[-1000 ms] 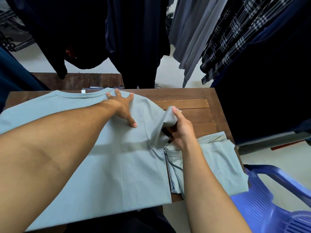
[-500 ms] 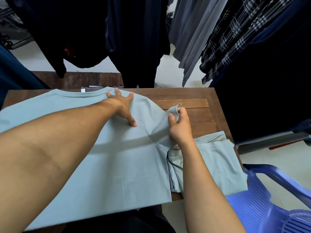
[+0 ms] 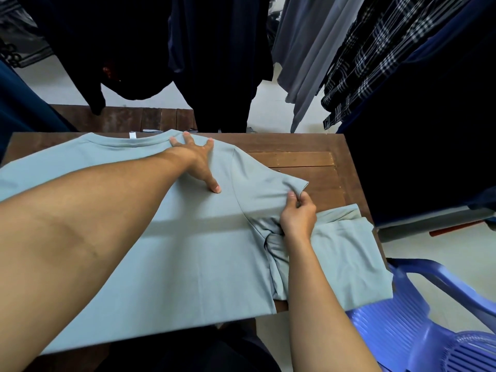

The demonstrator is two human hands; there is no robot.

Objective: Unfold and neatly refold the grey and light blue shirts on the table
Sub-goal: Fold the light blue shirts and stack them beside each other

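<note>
Right grip (image 3: 297, 214) pinches the sleeve hem (image 3: 298, 185) of the light blue shirt (image 3: 188, 264) | left grip (image 3: 197, 159) flat and splayed, pressing its shoulder | shirt spread across tabletop (image 3: 295, 159), folded shirt (image 3: 343, 259) at right

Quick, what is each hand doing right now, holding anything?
Left hand: open, fingers spread flat, pressing on the light blue shirt.
Right hand: closed, pinching the edge of the shirt's sleeve.

— What's on the arms?
— Nothing but skin: the left forearm (image 3: 107, 210) at 8 o'clock and the right forearm (image 3: 316, 291) at 5 o'clock are bare. The left hand (image 3: 197, 159) and right hand (image 3: 298, 216) are bare too, with short nails.
— And at 6 o'clock?
— Dark cloth (image 3: 188, 353); I can't tell whether it's worn.
</note>
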